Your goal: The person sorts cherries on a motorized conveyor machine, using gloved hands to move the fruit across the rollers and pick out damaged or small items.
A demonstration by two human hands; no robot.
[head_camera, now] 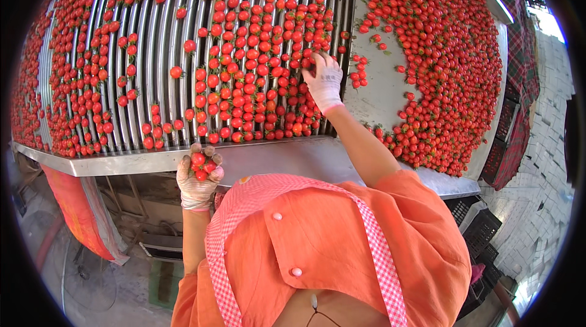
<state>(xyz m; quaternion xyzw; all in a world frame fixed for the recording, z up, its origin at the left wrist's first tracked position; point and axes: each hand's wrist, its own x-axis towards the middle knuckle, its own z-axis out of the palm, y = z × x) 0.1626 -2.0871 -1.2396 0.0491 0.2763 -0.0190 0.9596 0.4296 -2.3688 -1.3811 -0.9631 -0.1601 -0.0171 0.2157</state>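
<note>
Small red tomatoes (252, 52), many with green calyxes, lie in rows on a metal roller conveyor (153, 70). My left hand (199, 178), in a pale glove with soiled fingertips, is palm up just off the conveyor's near edge and holds several tomatoes (200, 167) in its curled fingers. My right hand (324, 81), in a whitish glove, reaches over the right part of the rollers. Its fingertips are at the tomatoes there; whether they grip one is hidden by the hand.
To the right, a large heap of tomatoes (448, 61) rests on a metal tray (377, 84) with a raised rim. A metal ledge (293, 155) runs along the near side. Black plastic crates (483, 226) stand at lower right, and a red cloth (78, 208) hangs at lower left.
</note>
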